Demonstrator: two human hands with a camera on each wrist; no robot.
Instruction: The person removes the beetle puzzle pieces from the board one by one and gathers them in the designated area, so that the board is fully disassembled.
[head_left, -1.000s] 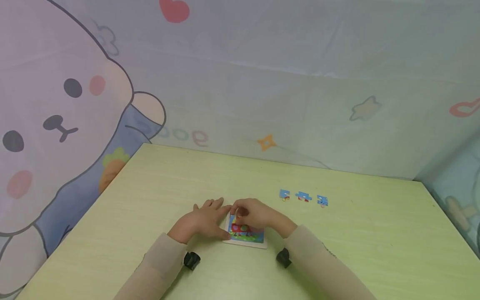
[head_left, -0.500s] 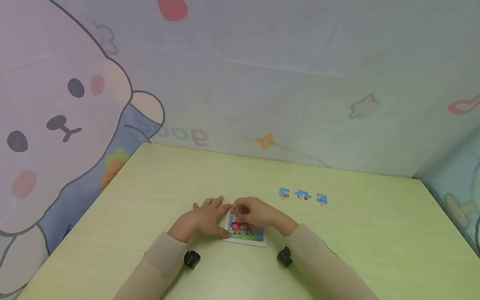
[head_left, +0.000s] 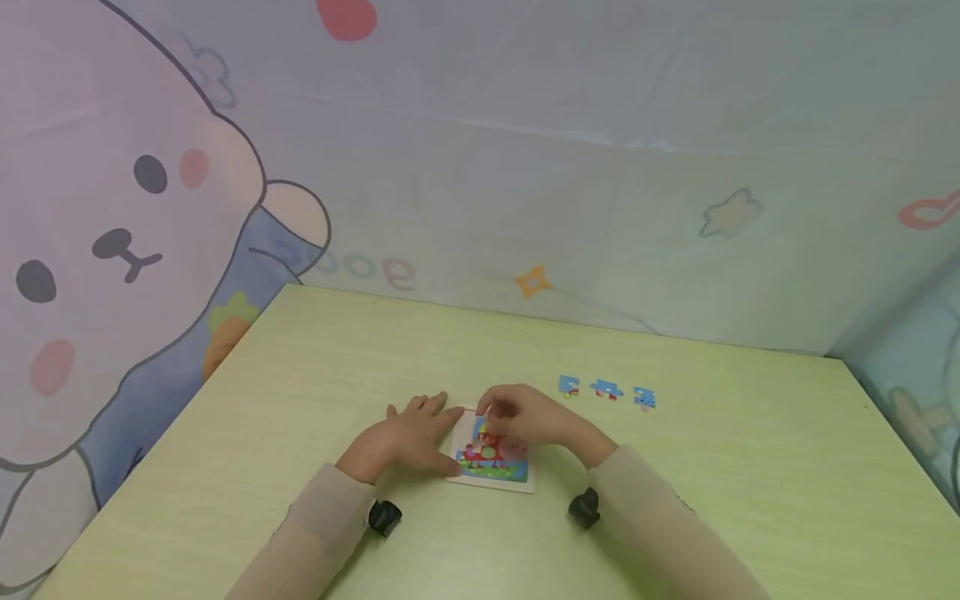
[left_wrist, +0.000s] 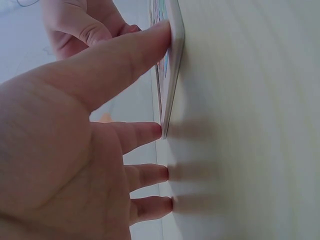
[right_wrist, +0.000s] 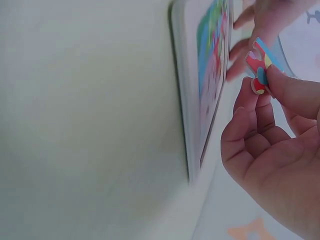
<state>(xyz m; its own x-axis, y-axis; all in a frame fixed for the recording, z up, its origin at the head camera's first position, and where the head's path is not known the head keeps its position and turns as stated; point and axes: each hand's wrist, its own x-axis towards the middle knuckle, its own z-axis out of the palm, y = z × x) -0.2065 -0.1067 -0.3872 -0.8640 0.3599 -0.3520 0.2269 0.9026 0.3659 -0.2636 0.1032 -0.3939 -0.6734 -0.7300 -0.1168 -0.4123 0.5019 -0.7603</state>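
A small jigsaw board (head_left: 491, 487) with a pale wooden frame lies on the table between the hands, its picture red, green and blue. My left hand (head_left: 408, 437) has straight, spread fingers; its thumb presses the frame's near left corner, and its index fingertip touches the far left corner. Over the board's upper part, my right hand (head_left: 534, 417) pinches a jigsaw piece (right_wrist: 261, 70) between thumb and fingers. In the right wrist view that piece is red, blue and yellow, tilted and raised above the board. The right hand hides the upper right of the board in the head view.
Three loose jigsaw pieces lie in a row beyond the right hand: a left one (head_left: 569, 386), a middle one (head_left: 607, 389) and a right one (head_left: 644, 398). The pale table (head_left: 750, 467) ends at a printed cloth backdrop (head_left: 600, 208).
My right hand has moved right and slightly away, carrying the pinched jigsaw piece from the board's upper left side. Bare frame now shows there. The left hand has stayed in place.
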